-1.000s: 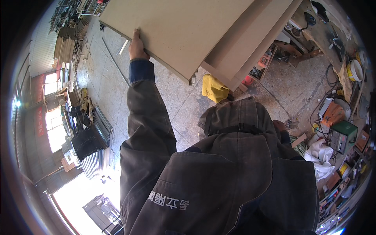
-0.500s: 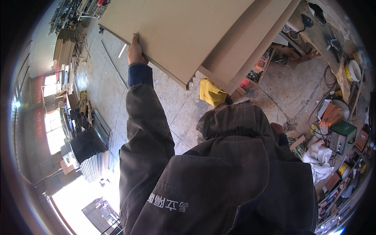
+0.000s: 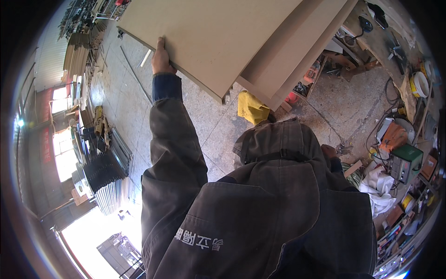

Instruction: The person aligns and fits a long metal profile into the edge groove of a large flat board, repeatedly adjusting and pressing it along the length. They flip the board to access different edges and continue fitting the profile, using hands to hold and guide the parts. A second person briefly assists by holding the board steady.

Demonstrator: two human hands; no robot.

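Since the earlier pictures the left hand [image 3: 162,56] has hardly shifted on the board's edge; the whole view has swung a little, so the large tan board [image 3: 218,37] now fills slightly more of the upper part of the picture.

Head view: the left arm reaches out, dark sleeve [image 3: 174,139] extended, and the hand's grip is closed over the near long edge of the tan board, fingers curled onto the top face and the palm under the rim. Holding it at the edge like this looks meant to steady and carry a wide, thin sheet that cannot be spanned from the middle. The board is held above the concrete floor [image 3: 218,125], not resting on it, and tilts slightly. Its long axis runs from upper left to lower right, the lower right corner pointing toward a yellow cloth [image 3: 251,108] on the floor. A second tan board [image 3: 297,51] lies just beside and partly under it, along the same line.

The right hand is not in view, hidden beyond the dark jacket [image 3: 278,200]. Tools and cables crowd the floor's right edge.
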